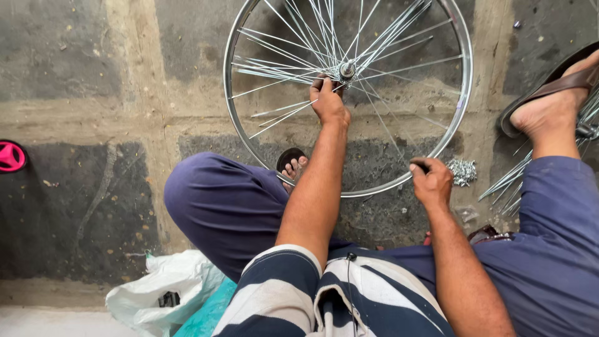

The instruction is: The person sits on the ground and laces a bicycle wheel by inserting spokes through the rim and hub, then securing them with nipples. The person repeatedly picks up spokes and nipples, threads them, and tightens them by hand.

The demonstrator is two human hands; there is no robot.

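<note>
A shiny bicycle wheel rim (232, 118) with many thin spokes lies flat on the concrete floor in front of me. My left hand (327, 103) reaches into the wheel and pinches a spoke right beside the metal hub (347, 69). My right hand (430, 181) is closed around a small dark tool at the near edge of the rim. A pile of small silver spoke nipples (463, 170) lies just right of that hand.
My legs in dark blue trousers sit crossed, one sandalled foot (292, 163) under the rim, the other foot (549, 103) raised at right over loose spokes (508, 184). A white plastic bag (159, 293) lies bottom left; a pink object (11, 156) sits at the left edge.
</note>
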